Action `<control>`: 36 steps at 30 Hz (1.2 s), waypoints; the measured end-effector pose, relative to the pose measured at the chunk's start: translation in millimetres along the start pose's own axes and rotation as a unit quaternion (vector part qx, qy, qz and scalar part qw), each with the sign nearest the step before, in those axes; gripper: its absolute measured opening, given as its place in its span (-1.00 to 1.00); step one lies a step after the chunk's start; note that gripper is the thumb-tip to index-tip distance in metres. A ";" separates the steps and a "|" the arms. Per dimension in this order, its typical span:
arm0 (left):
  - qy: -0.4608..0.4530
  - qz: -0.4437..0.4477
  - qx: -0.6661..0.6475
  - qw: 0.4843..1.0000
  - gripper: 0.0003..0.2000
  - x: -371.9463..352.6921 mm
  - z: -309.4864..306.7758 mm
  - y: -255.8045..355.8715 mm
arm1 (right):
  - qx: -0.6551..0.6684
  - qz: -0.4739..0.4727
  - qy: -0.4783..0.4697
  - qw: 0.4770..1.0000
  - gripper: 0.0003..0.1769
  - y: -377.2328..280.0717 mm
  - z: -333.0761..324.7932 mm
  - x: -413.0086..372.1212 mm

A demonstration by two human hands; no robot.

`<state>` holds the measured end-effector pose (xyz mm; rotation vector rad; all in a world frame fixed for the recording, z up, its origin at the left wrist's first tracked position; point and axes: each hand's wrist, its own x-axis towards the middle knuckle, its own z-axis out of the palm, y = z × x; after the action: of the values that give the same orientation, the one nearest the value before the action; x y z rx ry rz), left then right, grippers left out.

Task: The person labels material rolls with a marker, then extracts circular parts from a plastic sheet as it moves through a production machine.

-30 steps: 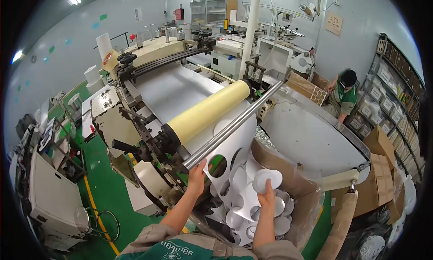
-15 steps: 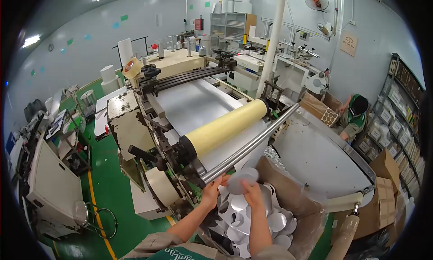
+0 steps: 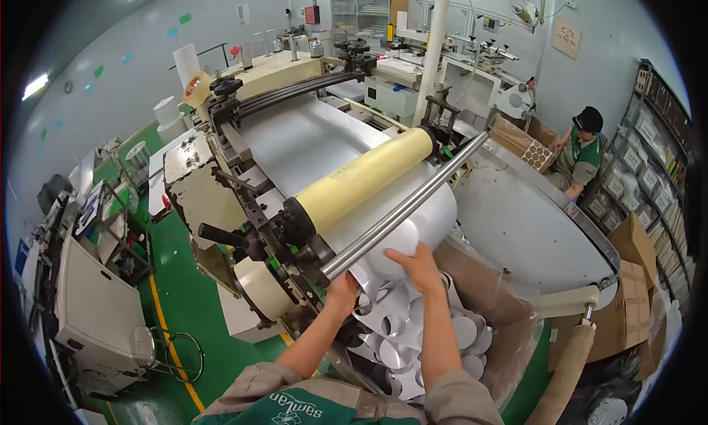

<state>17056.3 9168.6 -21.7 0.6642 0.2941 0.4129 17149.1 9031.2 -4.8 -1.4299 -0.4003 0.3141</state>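
My right hand (image 3: 420, 269) is closed on a round silvery-white disc (image 3: 393, 254), its thumb lying across the face. Low at the sheet's left edge is my left hand (image 3: 341, 291), just under the steel bar (image 3: 407, 207); its fingertips are hidden behind the material. The silvery sheet (image 3: 295, 141) runs across the machine, under the yellow roller (image 3: 365, 176), and hangs down past the bar. Below my hands, a plastic-lined cardboard box (image 3: 501, 296) holds many loose discs and sheet scraps with round holes (image 3: 394, 355).
A large grey panel (image 3: 527, 218) stands right of the box. A co-worker (image 3: 582, 156) sits beyond it beside a carton of round-ended rolls (image 3: 536, 154). Cartons (image 3: 630, 307) and a paper-covered roller (image 3: 568, 377) are at the right. A white cabinet (image 3: 99, 300) stands left.
My right hand has moved up and slightly right with a disc, closer to the bar. My left hand has shifted slightly left and down. More sheet shows below the bar, and the view has tilted.
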 end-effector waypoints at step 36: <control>-0.080 -0.074 0.146 0.983 -0.48 3.2 -32.1 -8.3 | 0.500 0.154 0.188 0.831 -0.50 140.5 -69.2 -60.9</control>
<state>17048.8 9181.3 -51.6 0.9510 0.2506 0.1734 17129.7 8959.5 -155.5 -0.4711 0.3188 0.4061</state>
